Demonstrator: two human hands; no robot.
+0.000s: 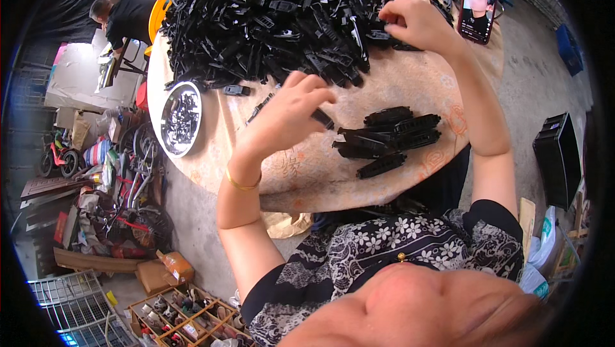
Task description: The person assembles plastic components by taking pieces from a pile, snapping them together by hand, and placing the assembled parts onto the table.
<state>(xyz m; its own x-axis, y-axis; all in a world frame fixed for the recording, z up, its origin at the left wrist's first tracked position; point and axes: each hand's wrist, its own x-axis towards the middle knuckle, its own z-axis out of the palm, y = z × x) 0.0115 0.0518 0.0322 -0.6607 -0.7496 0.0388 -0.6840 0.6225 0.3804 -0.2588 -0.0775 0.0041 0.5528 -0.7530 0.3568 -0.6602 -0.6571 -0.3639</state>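
With its fingers bent and slightly spread, the left hand (282,119) hovers low over the cloth, and I cannot tell whether they grip anything; one black piece (323,119) shows just beside the fingertips at three o'clock, and one slim dark piece (257,111) lies close by at nine. Around that wrist sits one gold bangle (243,185). Up at one to two o'clock from there, the right hand (428,23) curls its fingers toward the thumb at the edge of the heap of black parts (275,26), which spreads to its nine o'clock, too many to count; whether one is pinched is hidden. Between three and four o'clock from the left hand lies one small group of black parts (384,130), roughly six, overlapping. At ten o'clock is one short loose part (237,90), and beyond it at nine one white-rimmed bowl (197,119) of small silvery bits. One lit phone (478,4) stands at two o'clock from the right hand. All rest on one patterned tablecloth (410,84). Farther out, one other person (131,17) is at ten o'clock, one black crate (558,161) at four.
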